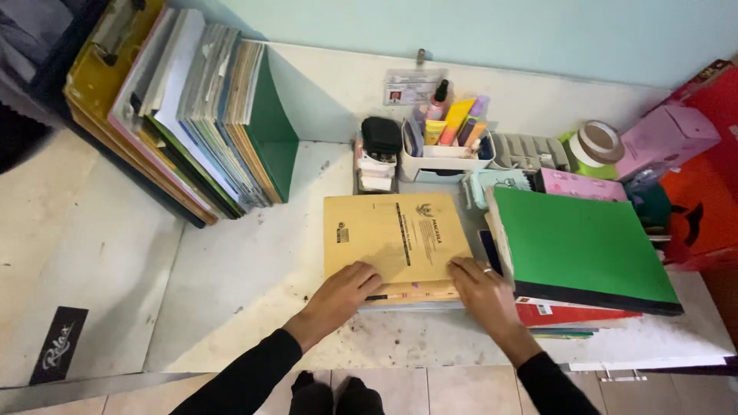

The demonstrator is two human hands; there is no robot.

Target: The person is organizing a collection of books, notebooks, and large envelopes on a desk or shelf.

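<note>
Far up and to the left of your hands, a row of books and folders [192,115] leans against a green divider [273,131]. Straight above your grip, a white organizer [446,161] holds pens, markers and a small bottle, with a black pouch [381,134] just beside it on its left. Up and to the right sit a grey tray [530,150], a roll of tape [598,142] and a pink box [665,138].

All of it rests on a stained white desk [246,277] set against a pale blue wall, with tiled floor below.

Your left hand [342,296] lies flat, fingers spread, on the lower left corner of the tan book [396,238]; your right hand [480,292] presses open on its lower right corner. Neither hand is closed around it. The book tops a short stack, its long axis running away from you, spine to the left. Just right of your right hand lies a green folder [580,246] on a stack of red books [569,313].
</note>
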